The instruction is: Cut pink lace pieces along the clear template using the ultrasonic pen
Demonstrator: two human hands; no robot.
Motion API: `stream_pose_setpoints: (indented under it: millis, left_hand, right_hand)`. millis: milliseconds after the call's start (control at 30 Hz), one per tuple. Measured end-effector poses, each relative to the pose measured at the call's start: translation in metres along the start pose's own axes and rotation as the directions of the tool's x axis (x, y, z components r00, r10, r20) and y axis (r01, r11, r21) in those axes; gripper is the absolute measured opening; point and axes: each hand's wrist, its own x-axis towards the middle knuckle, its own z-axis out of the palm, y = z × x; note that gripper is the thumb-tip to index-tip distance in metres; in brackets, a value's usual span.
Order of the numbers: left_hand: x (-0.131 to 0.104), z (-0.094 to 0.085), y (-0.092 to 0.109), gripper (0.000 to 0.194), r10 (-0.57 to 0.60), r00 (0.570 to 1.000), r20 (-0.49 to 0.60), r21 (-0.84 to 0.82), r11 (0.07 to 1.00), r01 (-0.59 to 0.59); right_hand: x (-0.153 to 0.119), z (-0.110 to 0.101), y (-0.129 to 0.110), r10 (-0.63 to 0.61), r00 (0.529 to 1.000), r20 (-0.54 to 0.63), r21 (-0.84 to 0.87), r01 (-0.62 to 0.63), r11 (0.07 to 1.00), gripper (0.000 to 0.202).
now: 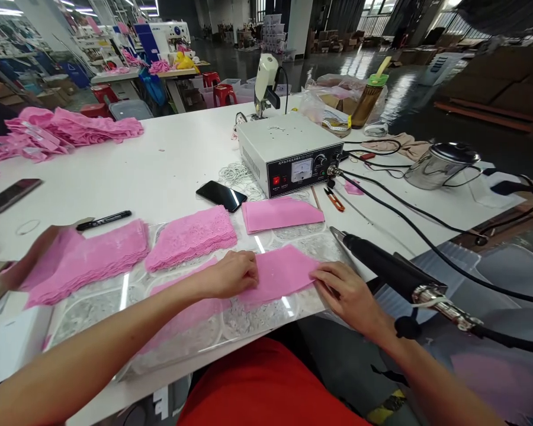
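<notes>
A cut piece of pink fabric (284, 273) lies in front of me on a clear patterned mat (186, 340). My left hand (234, 273) is closed at the fabric's left end, fingertips pinched on it. At the opposite end, my right hand (344, 290) pinches the right edge between thumb and fingers. Another pink piece (190, 316) lies partly under my left forearm. Just beyond are a stack of plain pink pieces (282, 214) and a stack of pink lace pieces (193, 236). To the right of my right hand is a black-handled ultrasonic tool (382, 263) with a metal tip.
A control box (293, 157) stands behind the stacks, cables running right. Nearby lie a phone (222, 195), orange thread snips (334, 199) and a marker (104, 220). Another pink stack (93, 257) is at left. A metal cup (444, 165) and a bottle (369, 100) stand farther back.
</notes>
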Motion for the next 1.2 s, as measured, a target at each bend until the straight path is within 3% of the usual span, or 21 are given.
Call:
stream_pose_setpoints:
  millis: [267,567,767,1200]
  left_hand:
    - [0.005,0.005,0.017,0.006,0.039,0.996,-0.083,0.028,0.999,-0.037]
    - [0.051,0.033,0.055,0.017,0.13,0.983,-0.133,0.086,0.989,-0.119]
    - [0.068,0.047,0.057,0.009,0.131,0.978,-0.16,0.104,0.988,-0.116]
    - [0.071,0.048,0.058,0.016,0.112,0.977,-0.183,0.12,0.989,-0.091]
  right_hand:
    - [-0.005,-0.005,0.004,0.093,0.995,-0.023,0.073,-0.091,0.993,0.023]
    - [-0.007,-0.003,0.004,0.129,0.982,-0.139,0.033,-0.125,0.992,0.014]
    - [-0.013,-0.005,0.006,0.186,0.968,-0.171,0.027,-0.184,0.982,0.011]
    - [-0.022,0.0,0.01,0.211,0.938,-0.276,-0.025,-0.226,0.974,0.011]
